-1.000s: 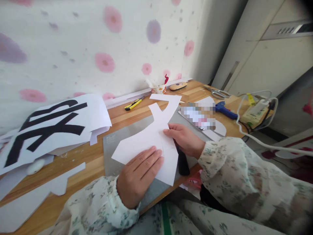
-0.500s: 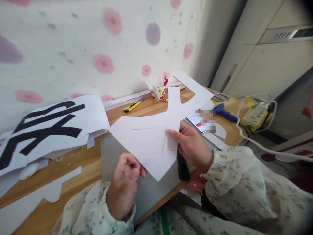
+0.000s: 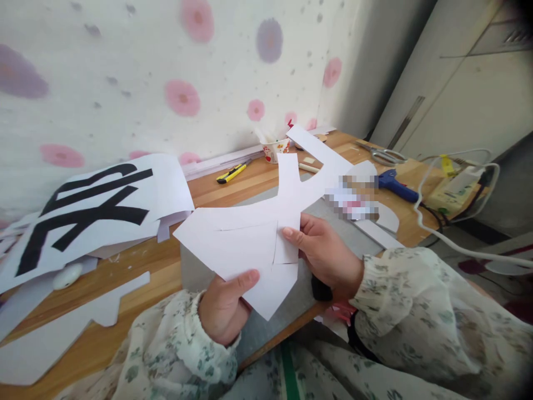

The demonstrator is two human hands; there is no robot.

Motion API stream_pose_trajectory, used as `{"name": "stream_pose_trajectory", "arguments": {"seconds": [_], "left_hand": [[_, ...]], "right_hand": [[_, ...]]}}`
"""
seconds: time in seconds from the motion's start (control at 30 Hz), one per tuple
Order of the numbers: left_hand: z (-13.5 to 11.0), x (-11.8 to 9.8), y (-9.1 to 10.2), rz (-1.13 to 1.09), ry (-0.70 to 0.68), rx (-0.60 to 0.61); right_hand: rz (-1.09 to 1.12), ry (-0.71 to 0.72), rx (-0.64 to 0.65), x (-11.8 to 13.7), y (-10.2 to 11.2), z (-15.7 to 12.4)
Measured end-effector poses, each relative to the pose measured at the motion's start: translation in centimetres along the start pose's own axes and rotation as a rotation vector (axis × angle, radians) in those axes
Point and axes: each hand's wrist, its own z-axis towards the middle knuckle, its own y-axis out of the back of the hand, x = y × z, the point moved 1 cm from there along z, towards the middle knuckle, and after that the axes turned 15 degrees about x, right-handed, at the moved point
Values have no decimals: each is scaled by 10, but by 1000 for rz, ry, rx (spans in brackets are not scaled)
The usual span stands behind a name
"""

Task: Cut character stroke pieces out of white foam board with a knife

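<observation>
A white foam-board cutout (image 3: 245, 244) with a wide angular body and two branching arms is held above the grey cutting mat (image 3: 195, 278). Thin cut or drawn lines mark its face. At its lower left edge my left hand (image 3: 229, 303) grips it, thumb on top and fingers beneath. My right hand (image 3: 328, 250) pinches the right edge, thumb on the face near the marked lines. Below my right hand lies a black object (image 3: 321, 289), mostly hidden.
Printed sheets with black characters (image 3: 100, 211) and a white offcut (image 3: 62, 328) lie left. A yellow utility knife (image 3: 232, 173) and a paper cup (image 3: 275, 151) stand near the wall. Blue glue gun (image 3: 397, 185), scissors (image 3: 383, 154), cables and a partly blurred phone (image 3: 353, 204) are right.
My left hand has gone from loosely curled at the lower edge to gripping the cutout with its thumb on the face. The cutout has tilted slightly, and the view has shifted.
</observation>
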Motion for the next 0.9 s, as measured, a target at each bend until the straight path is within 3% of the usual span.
{"name": "stream_pose_trajectory", "arguments": {"seconds": [0.3,0.47,0.57,0.73,0.9], "left_hand": [[3,-4,-2,-73,42,56],[-3,2,3,-118,79,140],[-5,7,6,-92,56,126],[-2,1,5,-84,46,-26],[9,-14,3,-163,-65,-382]], "right_hand": [[-56,16,-22,3,-1,-2],[-67,47,-101,8,12,-2],[-81,73,-114,14,19,-3],[-126,81,-127,19,20,-4],[-86,97,-90,23,20,-3]]}}
